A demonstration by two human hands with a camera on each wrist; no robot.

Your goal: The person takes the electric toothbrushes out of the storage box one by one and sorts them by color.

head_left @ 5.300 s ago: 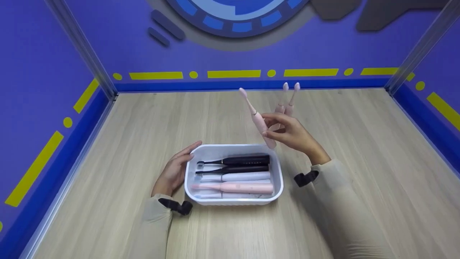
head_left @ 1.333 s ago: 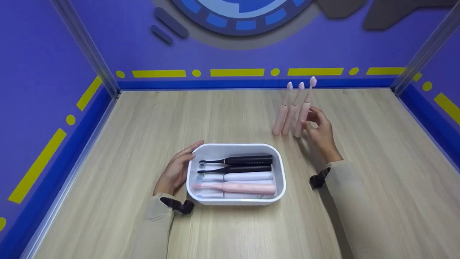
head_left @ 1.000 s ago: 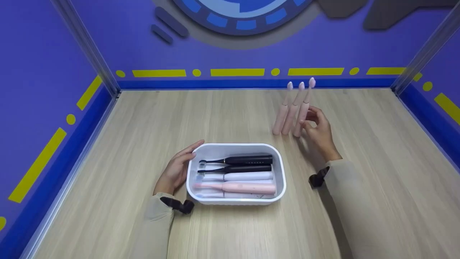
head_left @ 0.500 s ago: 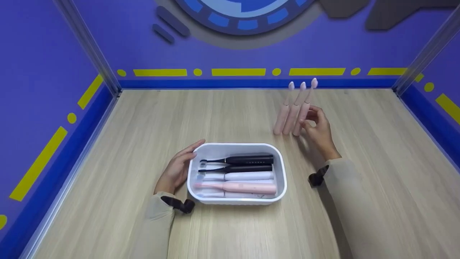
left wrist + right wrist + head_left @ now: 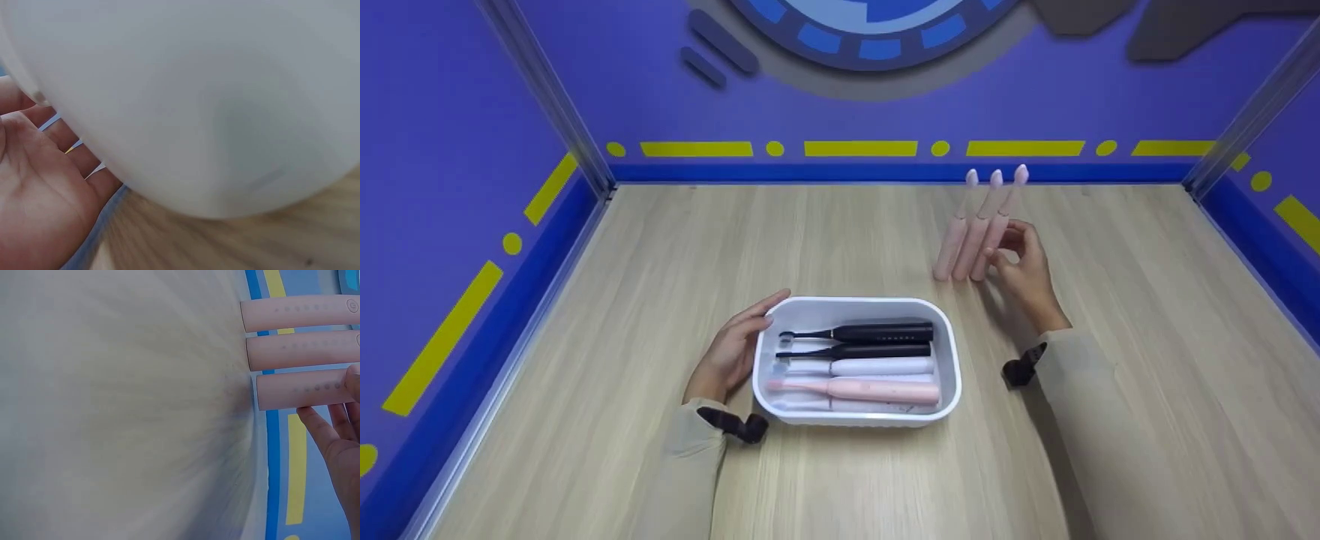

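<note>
In the head view, three pink electric toothbrushes stand upright in a row at the back right. My right hand (image 5: 1024, 274) pinches the rightmost toothbrush (image 5: 994, 236) by its handle between thumb and fingers. Beside it stand the middle toothbrush (image 5: 973, 240) and the left toothbrush (image 5: 952, 244). The right wrist view shows the held toothbrush (image 5: 301, 390) close alongside the other two. My left hand (image 5: 727, 352) rests against the left end of a white plastic bin (image 5: 855, 421), thumb at the rim and fingers extended along the outside wall.
Inside the bin lie two black toothbrushes, the rear one (image 5: 883, 333) and the front one (image 5: 885, 350), a white toothbrush (image 5: 881, 366) and a pink toothbrush (image 5: 883, 391). More pale ones lie partly hidden beneath. Blue-purple walls (image 5: 825, 112) enclose the wooden table (image 5: 750, 240).
My right hand has carried a pink toothbrush from above the bin to the row at the back right, stood it upright, then slid it left beside the others. My left hand has stayed.
</note>
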